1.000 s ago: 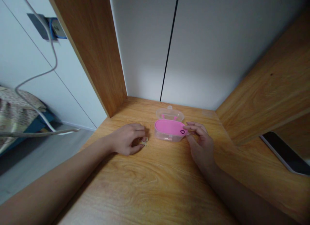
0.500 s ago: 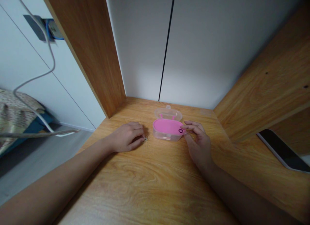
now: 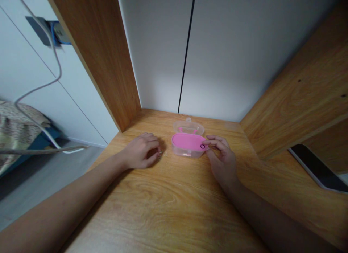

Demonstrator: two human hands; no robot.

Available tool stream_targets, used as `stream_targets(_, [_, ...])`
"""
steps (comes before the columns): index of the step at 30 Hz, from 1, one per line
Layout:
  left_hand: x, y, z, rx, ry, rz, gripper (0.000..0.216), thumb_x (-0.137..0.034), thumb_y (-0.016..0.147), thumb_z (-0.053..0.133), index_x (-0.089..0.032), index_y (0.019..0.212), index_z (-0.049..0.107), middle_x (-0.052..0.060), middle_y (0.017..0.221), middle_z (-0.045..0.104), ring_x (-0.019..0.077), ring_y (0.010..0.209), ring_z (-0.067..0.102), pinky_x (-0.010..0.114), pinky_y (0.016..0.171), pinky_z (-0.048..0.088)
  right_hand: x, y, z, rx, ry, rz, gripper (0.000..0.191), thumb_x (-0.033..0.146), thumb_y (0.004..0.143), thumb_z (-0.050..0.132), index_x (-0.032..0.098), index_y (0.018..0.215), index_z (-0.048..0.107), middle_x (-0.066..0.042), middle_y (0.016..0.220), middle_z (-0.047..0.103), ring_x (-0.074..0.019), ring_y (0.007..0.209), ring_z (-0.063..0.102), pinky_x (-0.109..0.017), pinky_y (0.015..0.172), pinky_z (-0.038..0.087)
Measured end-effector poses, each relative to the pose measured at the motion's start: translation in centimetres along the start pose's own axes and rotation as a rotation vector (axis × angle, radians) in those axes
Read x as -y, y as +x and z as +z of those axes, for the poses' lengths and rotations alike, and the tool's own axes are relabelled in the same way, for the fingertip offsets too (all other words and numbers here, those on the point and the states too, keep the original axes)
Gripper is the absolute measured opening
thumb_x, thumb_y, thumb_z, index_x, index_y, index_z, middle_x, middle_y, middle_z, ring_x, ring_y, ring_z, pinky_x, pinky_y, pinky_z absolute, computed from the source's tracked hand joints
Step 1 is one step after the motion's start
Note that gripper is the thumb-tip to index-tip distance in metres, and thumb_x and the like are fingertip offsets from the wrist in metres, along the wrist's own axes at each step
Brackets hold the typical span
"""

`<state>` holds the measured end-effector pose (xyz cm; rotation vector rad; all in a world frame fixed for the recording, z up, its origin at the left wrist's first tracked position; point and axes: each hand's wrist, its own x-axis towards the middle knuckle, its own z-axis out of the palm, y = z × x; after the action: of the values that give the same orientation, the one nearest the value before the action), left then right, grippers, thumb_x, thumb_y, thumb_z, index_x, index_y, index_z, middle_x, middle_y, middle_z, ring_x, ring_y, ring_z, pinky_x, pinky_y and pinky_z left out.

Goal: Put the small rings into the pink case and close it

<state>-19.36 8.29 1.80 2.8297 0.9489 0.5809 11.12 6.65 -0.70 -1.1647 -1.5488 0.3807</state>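
A small clear plastic box [image 3: 187, 151] with a pink insert [image 3: 186, 141] lies on the wooden desk [image 3: 168, 202], its clear lid [image 3: 188, 127] folded open behind it. A tiny black ring [image 3: 202, 146] rests on the insert's right end. My right hand [image 3: 221, 158] pinches the right end of the box, fingertips beside the black ring. My left hand [image 3: 141, 151] rests on the desk left of the box, thumb and forefinger curled on a small silver ring [image 3: 160, 151]. Another faint small piece [image 3: 165, 154] lies between that hand and the box.
Wooden side panels stand at left [image 3: 108, 64] and right [image 3: 299, 93], with a white back wall [image 3: 217, 57] behind the box. A black phone [image 3: 315, 167] lies on the lower shelf at right. A grey cable [image 3: 40, 89] hangs off the desk's left side.
My left hand has drawn slightly farther from me with the small silver ring at its fingertips. My right hand stays at the end of the box.
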Motion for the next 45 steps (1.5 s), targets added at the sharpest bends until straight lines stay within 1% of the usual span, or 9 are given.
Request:
stream_targets(8, [-0.56,0.02,-0.14,0.031,-0.093,0.055,0.004,-0.017,0.078,0.059,-0.018,0.081,0.061,0.005,0.083,0.064,0.0204,0.082,0.058,0.035,0.080,0.041,-0.07,-0.05,0.03,0.000,0.006,0.019,0.012,0.022,0.085,0.061,0.024,0.087,0.073,-0.007,0.109,0.062,-0.0235,0.110,0.059,-0.046,0.099,0.047])
stream_targets(14, [-0.57,0.05,-0.08,0.052,-0.096,0.049,0.005,-0.017,0.078,0.058,-0.019,0.081,0.062,0.005,0.084,0.064,0.0205,0.083,0.058,0.035,0.079,0.041,-0.13,-0.06,0.03,0.001,0.003,0.018,0.012,0.022,0.085,0.061,0.023,0.087,0.073,-0.007,0.109,0.062,-0.0237,0.110,0.059,-0.047,0.099,0.047])
stream_targets(18, [-0.58,0.08,-0.12,0.048,-0.075,0.038,0.006,-0.019,0.079,0.059,-0.018,0.084,0.062,0.005,0.086,0.065,0.0207,0.084,0.059,0.035,0.080,0.042,-0.14,-0.04,0.05,0.003,0.005,0.022,0.012,0.023,0.085,0.062,0.023,0.087,0.073,-0.008,0.109,0.062,-0.0250,0.109,0.059,-0.049,0.099,0.047])
stream_targets(22, [-0.46,-0.01,0.02,0.032,-0.048,0.014,0.014,-0.021,0.078,0.061,-0.019,0.091,0.065,0.007,0.093,0.066,0.0222,0.089,0.060,0.036,0.083,0.044,-0.01,-0.03,0.07,-0.003,0.020,0.020,0.012,0.023,0.084,0.062,0.023,0.087,0.073,-0.008,0.109,0.062,-0.0251,0.109,0.059,-0.049,0.099,0.047])
stream_targets(25, [-0.31,-0.06,0.14,0.032,-0.029,0.003,0.014,-0.021,0.080,0.061,-0.019,0.093,0.067,0.007,0.095,0.067,0.0226,0.091,0.061,0.036,0.085,0.044,0.07,-0.06,0.10,-0.009,0.024,0.025,0.012,0.022,0.084,0.062,0.023,0.087,0.073,-0.007,0.109,0.062,-0.0244,0.108,0.060,-0.048,0.099,0.048])
stream_targets(29, [-0.17,0.03,0.15,0.030,-0.011,0.023,0.015,-0.025,0.088,0.059,-0.019,0.096,0.069,0.008,0.097,0.069,0.0227,0.094,0.061,0.036,0.086,0.044,0.08,-0.09,0.14,-0.009,0.022,0.036,0.012,0.023,0.084,0.062,0.023,0.087,0.073,-0.007,0.109,0.062,-0.0246,0.109,0.060,-0.048,0.099,0.048])
stream_targets(34, [-0.21,0.12,0.07,0.015,-0.017,0.034,0.017,-0.028,0.093,0.056,-0.018,0.097,0.070,0.008,0.095,0.069,0.0214,0.092,0.061,0.035,0.085,0.043,0.16,-0.10,0.09,-0.009,0.027,0.028,0.012,0.023,0.085,0.062,0.023,0.087,0.074,-0.008,0.109,0.062,-0.0245,0.109,0.059,-0.048,0.099,0.048])
stream_targets(41, [-0.43,0.12,0.09,0.007,-0.045,0.007,0.016,-0.028,0.096,0.052,-0.017,0.093,0.063,0.007,0.091,0.067,0.0202,0.087,0.058,0.035,0.082,0.042,0.04,-0.07,0.13,-0.008,0.015,0.026,0.012,0.022,0.085,0.062,0.023,0.087,0.073,-0.008,0.109,0.062,-0.0245,0.109,0.059,-0.047,0.098,0.048])
stream_targets(45, [-0.59,0.19,0.15,-0.036,-0.096,-0.036,0.015,-0.026,0.098,0.049,-0.017,0.091,0.059,0.007,0.087,0.065,0.0201,0.085,0.057,0.035,0.081,0.043,0.78,-0.15,-0.13,-0.020,-0.028,-0.047,0.013,0.020,0.084,0.060,0.024,0.088,0.072,-0.008,0.110,0.062,-0.0254,0.108,0.060,-0.049,0.098,0.048])
